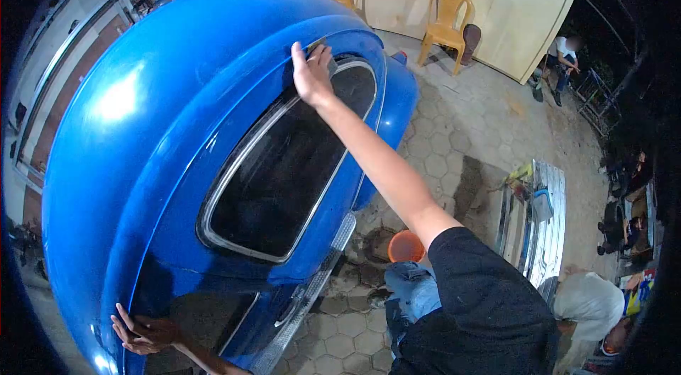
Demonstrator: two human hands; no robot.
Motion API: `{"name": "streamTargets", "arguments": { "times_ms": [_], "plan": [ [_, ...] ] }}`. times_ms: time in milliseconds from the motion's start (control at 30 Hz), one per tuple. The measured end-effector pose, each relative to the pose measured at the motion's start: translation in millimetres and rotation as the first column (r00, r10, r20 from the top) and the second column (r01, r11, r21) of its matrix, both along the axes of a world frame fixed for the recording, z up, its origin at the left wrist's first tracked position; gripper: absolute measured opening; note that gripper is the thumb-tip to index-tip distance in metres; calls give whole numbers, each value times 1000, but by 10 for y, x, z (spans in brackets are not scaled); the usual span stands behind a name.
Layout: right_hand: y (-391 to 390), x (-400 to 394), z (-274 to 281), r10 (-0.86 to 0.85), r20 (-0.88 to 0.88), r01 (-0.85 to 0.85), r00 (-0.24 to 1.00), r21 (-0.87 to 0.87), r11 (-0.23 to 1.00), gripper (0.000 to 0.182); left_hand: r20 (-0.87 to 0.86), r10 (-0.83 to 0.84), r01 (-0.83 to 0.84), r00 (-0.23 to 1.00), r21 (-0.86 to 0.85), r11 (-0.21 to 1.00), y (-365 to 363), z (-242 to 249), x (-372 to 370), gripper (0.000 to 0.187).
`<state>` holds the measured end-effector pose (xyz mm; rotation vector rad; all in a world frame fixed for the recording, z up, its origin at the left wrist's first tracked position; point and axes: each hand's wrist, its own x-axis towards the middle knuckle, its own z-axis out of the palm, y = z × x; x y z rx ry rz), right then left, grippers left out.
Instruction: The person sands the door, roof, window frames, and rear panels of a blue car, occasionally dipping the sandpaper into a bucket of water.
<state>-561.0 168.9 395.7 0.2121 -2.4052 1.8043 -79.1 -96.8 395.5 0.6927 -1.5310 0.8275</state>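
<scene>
A glossy blue rounded car (pixel 163 141) fills the left of the view, with a chrome-framed dark side window (pixel 277 176). My right hand (pixel 313 77) reaches across to the roof edge above the far end of this window. Its thumb stands apart and its fingers bend over a small piece with a yellowish edge, mostly hidden beneath them; I cannot make out its kind. Lower left, my left hand (pixel 145 334) rests on the car's roof edge with fingers spread, holding nothing.
An orange bucket (pixel 406 247) stands on the paving by my legs. Right of it is a metal bench (pixel 543 226) with things on it. Yellow plastic chairs (pixel 447 20) line the back wall. A person (pixel 564 56) sits far right, and another person's light-covered head (pixel 589 304) shows lower right.
</scene>
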Motion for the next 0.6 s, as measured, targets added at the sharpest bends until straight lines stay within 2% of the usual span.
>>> {"name": "streamTargets", "arguments": {
  "times_ms": [100, 167, 233, 300, 333, 400, 433, 533, 600],
  "plan": [
    [150, -660, -114, -57, 27, 58, 998, -31, 998, 101, 16, 42, -42, 999, 22, 999, -23, -1, 61, 56],
    [168, -612, -120, -32, 24, 32, 999, -11, 999, 101, 42, 57, -59, 998, 45, 997, -86, -51, 140, 56],
    [276, -595, -207, 28, -6, -28, 1000, -10, 1000, 102, 151, -38, 47, 988, -57, 997, -222, -41, 210, 57],
    [324, -835, -216, -7, 51, 8, 999, -28, 1000, 104, 203, -228, 227, 952, 30, 974, -199, -62, 28, 57],
    [347, -1045, -243, -45, 100, 50, 994, -43, 998, 104, 184, -369, 340, 911, 167, 925, 85, 15, -319, 57],
    [376, -1493, -419, -108, 151, 116, 983, -45, 992, 105, 195, -296, 225, 935, 319, 921, 798, 180, -1098, 55],
    [490, -1568, -428, -116, 162, 120, 980, -20, 993, 104, 244, -90, 5, 966, 327, 945, 1150, 252, -1516, 52],
    [834, -2247, -702, -86, 302, 105, 949, -48, 993, 106, 396, -17, -96, 918, 264, 960, 1690, 289, -2523, 49],
    [1064, -2722, -984, -55, 383, 79, 922, -47, 996, 108, 419, -74, -36, 905, 248, 968, 2047, 296, -3214, 47]
  ]
}}
